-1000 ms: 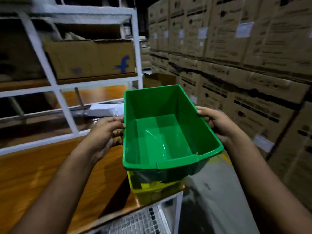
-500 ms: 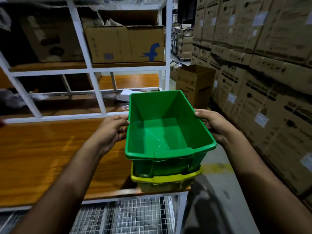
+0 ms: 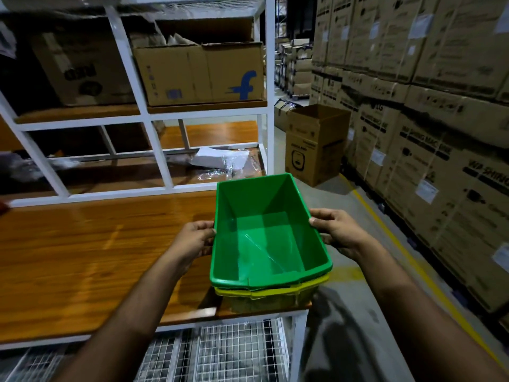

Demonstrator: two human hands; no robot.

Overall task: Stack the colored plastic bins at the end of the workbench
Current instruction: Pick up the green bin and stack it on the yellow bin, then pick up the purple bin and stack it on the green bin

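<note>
Two plastic bins are in view, one green bin (image 3: pixel 268 238) and one yellow bin (image 3: pixel 271 295). The green bin sits nested inside the yellow bin, so that only the yellow rim and a strip of its front wall show beneath the green rim. The green bin holds nothing; its floor is bare, with a glossy reflection across it. What lies inside the yellow bin is hidden by the green one.

The stack stands on the right end corner of the wooden workbench (image 3: pixel 82 257), at its front edge. Two hands are on the green bin: the left hand (image 3: pixel 194 241) grips its left wall at the rim, and the right hand (image 3: pixel 337 232) grips its right wall at the rim, thumb on top.

Behind the workbench rises a white shelf frame (image 3: pixel 154 117). On its upper shelf stand two cardboard boxes; the one with a blue "f" logo (image 3: pixel 203 74) is open, with pale packing showing inside. Right of the workbench, on the floor, one open brown carton (image 3: pixel 314 144) stands before a wall of stacked cartons (image 3: pixel 429 106)
</note>
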